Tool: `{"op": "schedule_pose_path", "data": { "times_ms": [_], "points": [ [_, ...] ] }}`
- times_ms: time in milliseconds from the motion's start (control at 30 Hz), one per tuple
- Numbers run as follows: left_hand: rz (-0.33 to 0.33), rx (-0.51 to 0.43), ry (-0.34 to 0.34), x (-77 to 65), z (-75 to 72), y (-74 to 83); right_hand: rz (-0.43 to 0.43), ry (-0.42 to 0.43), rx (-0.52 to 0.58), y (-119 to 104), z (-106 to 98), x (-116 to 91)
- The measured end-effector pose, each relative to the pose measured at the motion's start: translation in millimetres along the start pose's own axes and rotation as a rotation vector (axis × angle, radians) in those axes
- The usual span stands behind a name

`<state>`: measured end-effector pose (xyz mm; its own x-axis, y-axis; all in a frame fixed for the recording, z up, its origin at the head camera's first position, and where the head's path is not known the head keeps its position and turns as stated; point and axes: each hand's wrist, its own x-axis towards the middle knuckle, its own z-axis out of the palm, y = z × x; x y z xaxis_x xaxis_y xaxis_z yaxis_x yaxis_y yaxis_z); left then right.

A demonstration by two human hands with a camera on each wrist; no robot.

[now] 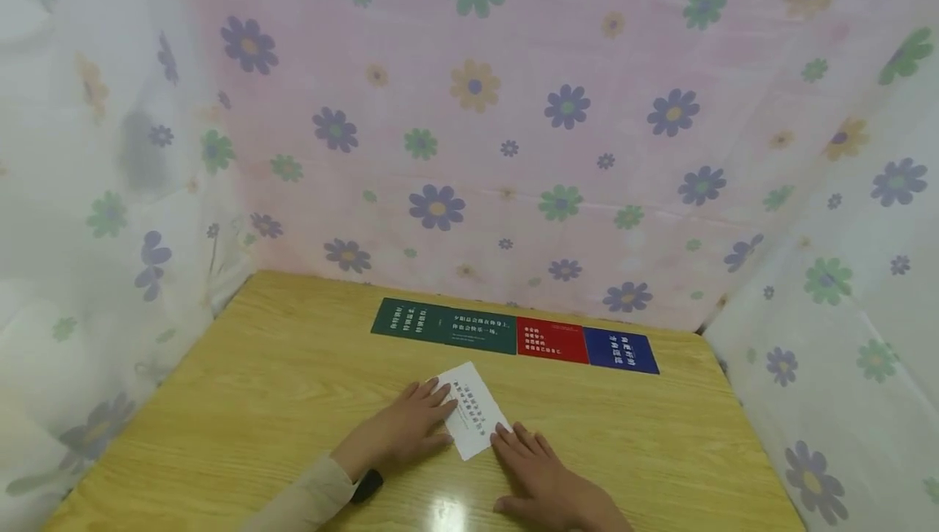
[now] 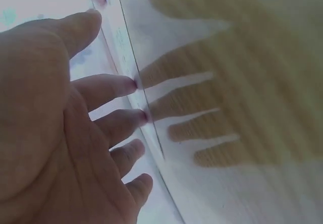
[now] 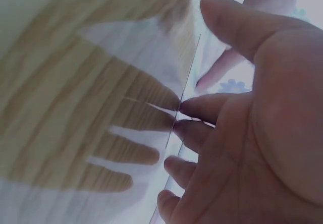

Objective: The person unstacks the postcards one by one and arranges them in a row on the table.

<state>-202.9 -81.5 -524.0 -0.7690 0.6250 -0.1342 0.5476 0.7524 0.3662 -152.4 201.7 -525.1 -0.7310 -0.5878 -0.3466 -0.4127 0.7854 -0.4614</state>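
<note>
A white card (image 1: pixel 475 416) with printed characters lies tilted on the wooden table, between the two hands. My left hand (image 1: pixel 411 426) rests with spread fingers on the card's upper left side. From the lower right, my right hand (image 1: pixel 546 479) touches the card's corner with its fingertips. In the left wrist view the left hand (image 2: pixel 55 118) has its fingers spread, with two fingertips at the thin edge of the card. The right wrist view shows the right hand (image 3: pixel 272 113) with two fingertips touching the card's edge and the thumb held off it.
Toward the back of the table (image 1: pixel 293 385) several cards lie side by side in a row: a dark green one (image 1: pixel 408 318), another green one (image 1: pixel 480 331), a red one (image 1: pixel 552 340) and a blue one (image 1: pixel 622 350). Flower-patterned curtains (image 1: pixel 477 149) hang behind and at both sides.
</note>
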Motion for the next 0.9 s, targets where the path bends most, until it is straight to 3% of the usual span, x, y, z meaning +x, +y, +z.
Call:
{"op": "schedule_pose_path", "data": {
  "times_ms": [267, 467, 567, 900],
  "points": [
    [0.03, 0.034, -0.042, -22.6, -3.9, 14.2, 0.048, 0.07, -0.03, 13, -7, 6],
    [0.098, -0.02, -0.001, -29.7, -6.6, 17.2, 0.025, 0.101, -0.011, 17, -10, 10],
    [0.095, -0.041, 0.014, -29.4, -6.5, 12.5, 0.017, 0.111, 0.003, 17, -10, 11],
    [-0.014, -0.076, 0.028, -20.4, 1.9, -19.7, 0.036, 0.105, -0.005, 12, -4, 7]
  ]
}}
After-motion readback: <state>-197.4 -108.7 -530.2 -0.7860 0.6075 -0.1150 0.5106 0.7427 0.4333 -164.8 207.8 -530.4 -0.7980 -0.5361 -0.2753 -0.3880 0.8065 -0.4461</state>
